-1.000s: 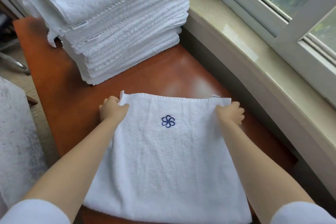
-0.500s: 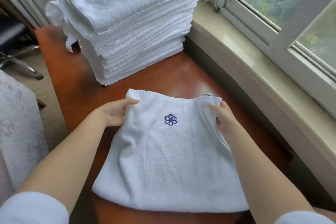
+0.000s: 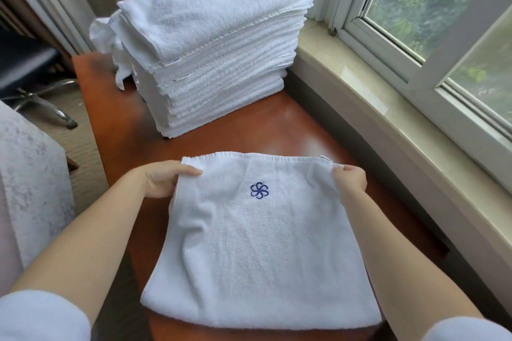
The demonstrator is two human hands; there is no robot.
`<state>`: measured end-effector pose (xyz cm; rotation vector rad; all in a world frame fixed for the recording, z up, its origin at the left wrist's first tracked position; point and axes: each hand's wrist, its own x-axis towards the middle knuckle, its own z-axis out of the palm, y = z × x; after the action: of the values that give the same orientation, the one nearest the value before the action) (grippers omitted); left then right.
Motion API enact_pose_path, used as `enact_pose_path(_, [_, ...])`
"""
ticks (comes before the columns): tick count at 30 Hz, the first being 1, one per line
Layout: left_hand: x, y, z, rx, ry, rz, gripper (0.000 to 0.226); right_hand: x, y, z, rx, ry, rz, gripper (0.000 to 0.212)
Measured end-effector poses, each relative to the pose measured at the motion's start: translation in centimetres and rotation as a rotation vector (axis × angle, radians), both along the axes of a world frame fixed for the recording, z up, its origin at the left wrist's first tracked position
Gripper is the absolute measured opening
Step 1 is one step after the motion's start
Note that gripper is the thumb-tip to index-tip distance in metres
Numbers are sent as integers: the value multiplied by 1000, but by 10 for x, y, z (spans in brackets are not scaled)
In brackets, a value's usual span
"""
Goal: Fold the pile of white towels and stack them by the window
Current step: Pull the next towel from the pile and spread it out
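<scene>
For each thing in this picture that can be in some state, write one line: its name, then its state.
towel with blue emblem: folded, emblem up, far corners gripped.
stack of towels: folded, piled on the table beside the window.
left hand: grips the towel's far left corner.
right hand: grips its far right corner.

Left hand [image 3: 159, 180]: fingers under towel [image 3: 260, 252] edge, hidden; thumb shows. Right hand [image 3: 351, 180]: fingertips buried in cloth. Table [image 3: 277, 130] mostly covered; near edge cut off. Stack [image 3: 210, 44] labels too small to read. Chair [image 3: 30, 83], left, cropped.
</scene>
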<state>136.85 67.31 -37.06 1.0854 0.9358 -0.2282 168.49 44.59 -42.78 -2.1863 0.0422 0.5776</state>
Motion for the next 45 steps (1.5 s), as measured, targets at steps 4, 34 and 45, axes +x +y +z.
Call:
enact_pose_path(4, [-1,5,-8,8,-164,255,101,0,-1,-8,-34,-36,4,23])
enact_pose_path(34, [14,45,-62,693,140,758,16,5,22,3,131,-27,-169,29])
enact_pose_path(45, [-31,-17,67,1111,-18,853,16,-42,-21,114,219,-332,-218,36])
